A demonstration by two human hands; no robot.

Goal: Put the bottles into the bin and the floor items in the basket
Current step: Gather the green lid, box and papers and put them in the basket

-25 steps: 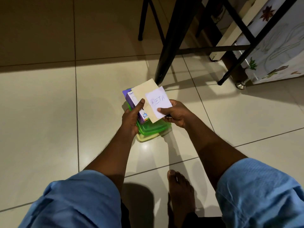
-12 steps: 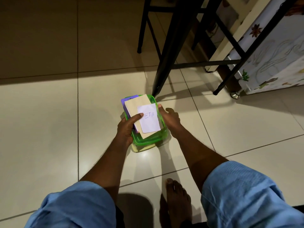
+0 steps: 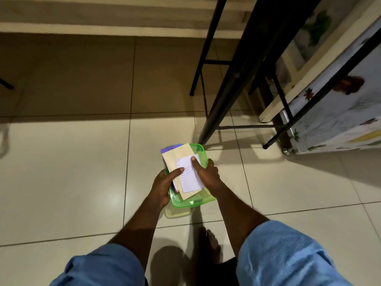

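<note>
A green plastic container [image 3: 189,201] sits low over the tiled floor with a yellowish lid [image 3: 177,213] under it. On top of it lie a beige envelope [image 3: 177,157], a white handwritten note [image 3: 191,180] and a purple box [image 3: 169,149] at the far left. My left hand [image 3: 165,184] grips the container's left side, thumb on the papers. My right hand [image 3: 206,174] grips the right side, thumb pressing the note. No bottles, bin or basket are in view.
Black metal table legs [image 3: 224,96] stand just beyond the container. A floral-covered cabinet [image 3: 338,112] is at the right. A pale step or ledge [image 3: 115,23] runs along the far side. My bare foot [image 3: 210,246] is on the tiles below the container.
The papers and purple box came down from my hands onto the green container. Both hands now clasp the container's sides with thumbs on top, and the view has tilted further forward.
</note>
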